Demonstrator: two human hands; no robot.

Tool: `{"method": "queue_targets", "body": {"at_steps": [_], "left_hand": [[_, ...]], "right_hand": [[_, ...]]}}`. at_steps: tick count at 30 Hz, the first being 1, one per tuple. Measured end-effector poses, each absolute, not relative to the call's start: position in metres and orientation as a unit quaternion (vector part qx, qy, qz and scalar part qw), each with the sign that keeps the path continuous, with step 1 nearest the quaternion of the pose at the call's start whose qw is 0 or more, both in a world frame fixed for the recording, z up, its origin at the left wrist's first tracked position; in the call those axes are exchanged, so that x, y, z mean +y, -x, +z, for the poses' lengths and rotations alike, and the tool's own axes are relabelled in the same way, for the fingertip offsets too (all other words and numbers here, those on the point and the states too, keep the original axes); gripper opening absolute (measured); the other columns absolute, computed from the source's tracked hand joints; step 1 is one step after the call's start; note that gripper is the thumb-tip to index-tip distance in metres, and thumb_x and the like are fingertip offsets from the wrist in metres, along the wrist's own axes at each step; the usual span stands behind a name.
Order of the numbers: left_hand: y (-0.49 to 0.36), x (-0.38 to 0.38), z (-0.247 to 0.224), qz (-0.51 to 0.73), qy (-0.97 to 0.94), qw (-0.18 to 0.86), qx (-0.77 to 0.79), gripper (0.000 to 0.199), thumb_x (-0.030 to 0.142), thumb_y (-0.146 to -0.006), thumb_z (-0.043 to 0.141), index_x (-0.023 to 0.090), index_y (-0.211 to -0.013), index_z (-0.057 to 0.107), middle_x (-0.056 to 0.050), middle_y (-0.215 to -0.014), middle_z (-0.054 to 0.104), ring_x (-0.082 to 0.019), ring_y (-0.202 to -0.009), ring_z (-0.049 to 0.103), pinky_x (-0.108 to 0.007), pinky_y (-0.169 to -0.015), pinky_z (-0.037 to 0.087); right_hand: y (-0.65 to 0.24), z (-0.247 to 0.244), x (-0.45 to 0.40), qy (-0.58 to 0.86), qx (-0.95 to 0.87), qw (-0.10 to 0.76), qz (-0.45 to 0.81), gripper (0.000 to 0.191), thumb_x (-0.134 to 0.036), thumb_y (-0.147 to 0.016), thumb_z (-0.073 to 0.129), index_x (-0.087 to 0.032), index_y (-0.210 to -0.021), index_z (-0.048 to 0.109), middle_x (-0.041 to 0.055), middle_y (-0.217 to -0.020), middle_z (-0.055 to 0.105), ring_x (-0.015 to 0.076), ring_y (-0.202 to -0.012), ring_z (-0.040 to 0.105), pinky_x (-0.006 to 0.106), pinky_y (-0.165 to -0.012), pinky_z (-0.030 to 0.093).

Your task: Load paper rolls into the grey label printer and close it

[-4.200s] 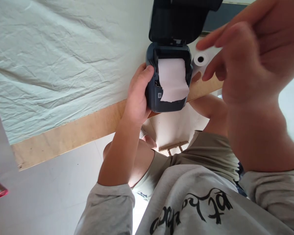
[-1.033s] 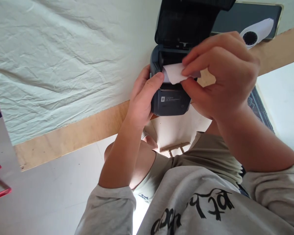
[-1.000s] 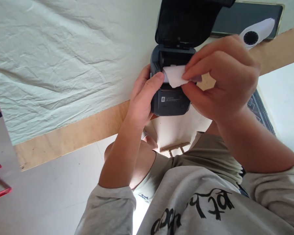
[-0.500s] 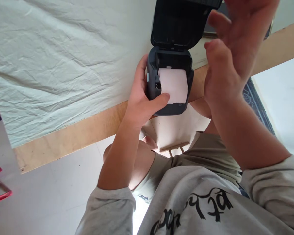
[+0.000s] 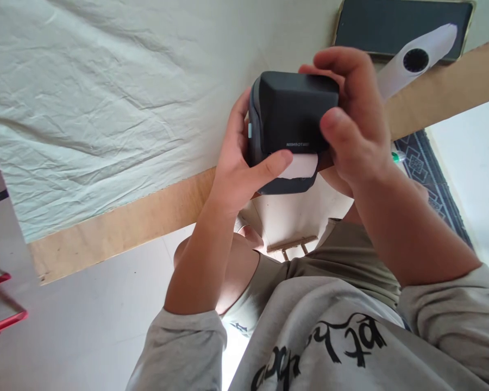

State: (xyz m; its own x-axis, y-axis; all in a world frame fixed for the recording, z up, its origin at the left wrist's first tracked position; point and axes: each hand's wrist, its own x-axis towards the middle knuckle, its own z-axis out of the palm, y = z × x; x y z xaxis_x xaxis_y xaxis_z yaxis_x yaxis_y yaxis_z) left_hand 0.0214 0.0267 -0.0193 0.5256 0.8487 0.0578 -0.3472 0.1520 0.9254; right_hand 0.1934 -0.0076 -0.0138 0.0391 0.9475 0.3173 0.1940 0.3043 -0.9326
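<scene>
A dark label printer (image 5: pixel 295 111) marked NIIMBOT is held above the table edge, its lid folded down over the body. From under the lid's front edge sticks a white paper strip (image 5: pixel 303 165). My left hand (image 5: pixel 238 168) is wrapped round the printer's left side, with the thumb across its front by the paper. At the right side of the lid, my right hand (image 5: pixel 356 117) has its fingers curled round the corner and its thumb on the lid's edge.
A white tube-like device (image 5: pixel 419 57) with a black round part lies by a phone (image 5: pixel 401 24) at the table's far right. Wrinkled pale cloth (image 5: pixel 106 108) covers the table above a bare wooden edge (image 5: pixel 122 220). Red-framed furniture (image 5: pixel 6 323) stands lower left.
The printer's lid has swung from upright down over the paper roll. My right hand has come down and left onto the lid, uncovering the phone and white device. My left hand keeps its hold.
</scene>
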Motion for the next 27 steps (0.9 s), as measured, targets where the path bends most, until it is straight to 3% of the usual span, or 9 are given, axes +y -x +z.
{"method": "queue_targets", "body": {"at_steps": [4, 9, 13, 21, 27], "left_hand": [[-0.023, 0.022, -0.007, 0.400, -0.464, 0.730, 0.303, 0.030, 0.037, -0.078, 0.071, 0.027, -0.102, 0.056, -0.002, -0.100, 0.060, -0.019, -0.101, 0.062, -0.030, -0.082, 0.054], [-0.024, 0.020, -0.002, 0.393, -0.445, 0.742, 0.313, 0.025, 0.031, -0.078, 0.071, 0.026, -0.098, 0.058, 0.001, -0.087, 0.058, -0.012, -0.079, 0.060, -0.024, -0.067, 0.052], [-0.028, 0.017, 0.006, 0.405, -0.427, 0.738, 0.331, 0.022, 0.027, -0.078, 0.070, 0.025, -0.096, 0.057, 0.002, -0.080, 0.056, -0.010, -0.067, 0.055, -0.022, -0.055, 0.046], [-0.034, 0.014, 0.002, 0.445, -0.418, 0.727, 0.314, 0.020, 0.027, -0.076, 0.072, 0.024, -0.089, 0.059, 0.001, -0.080, 0.059, -0.012, -0.070, 0.055, -0.026, -0.061, 0.046], [-0.035, 0.020, -0.018, 0.464, -0.459, 0.715, 0.250, 0.021, 0.035, -0.076, 0.071, 0.026, -0.091, 0.061, 0.002, -0.080, 0.059, -0.014, -0.071, 0.058, -0.030, -0.061, 0.045]], "right_hand": [[-0.194, -0.013, -0.005, 0.495, -0.612, 0.486, 0.379, 0.055, -0.056, -0.075, 0.062, -0.034, -0.123, 0.045, 0.0012, -0.110, 0.053, 0.0100, -0.087, 0.054, 0.024, -0.071, 0.052], [-0.197, -0.012, -0.004, 0.482, -0.631, 0.484, 0.368, 0.057, -0.056, -0.074, 0.064, -0.030, -0.121, 0.044, 0.0001, -0.107, 0.049, 0.0054, -0.080, 0.049, 0.019, -0.060, 0.045], [-0.199, -0.014, -0.002, 0.470, -0.655, 0.479, 0.348, 0.055, -0.057, -0.076, 0.061, -0.030, -0.120, 0.043, -0.0003, -0.112, 0.047, 0.0064, -0.087, 0.049, 0.020, -0.067, 0.046], [-0.203, -0.011, 0.001, 0.471, -0.677, 0.462, 0.326, 0.051, -0.063, -0.077, 0.056, -0.032, -0.115, 0.042, -0.0013, -0.118, 0.050, 0.0109, -0.103, 0.052, 0.025, -0.088, 0.050], [-0.205, -0.012, 0.005, 0.453, -0.693, 0.477, 0.295, 0.059, -0.062, -0.075, 0.057, -0.022, -0.116, 0.042, 0.0036, -0.119, 0.051, 0.0130, -0.108, 0.052, 0.030, -0.101, 0.047]]}}
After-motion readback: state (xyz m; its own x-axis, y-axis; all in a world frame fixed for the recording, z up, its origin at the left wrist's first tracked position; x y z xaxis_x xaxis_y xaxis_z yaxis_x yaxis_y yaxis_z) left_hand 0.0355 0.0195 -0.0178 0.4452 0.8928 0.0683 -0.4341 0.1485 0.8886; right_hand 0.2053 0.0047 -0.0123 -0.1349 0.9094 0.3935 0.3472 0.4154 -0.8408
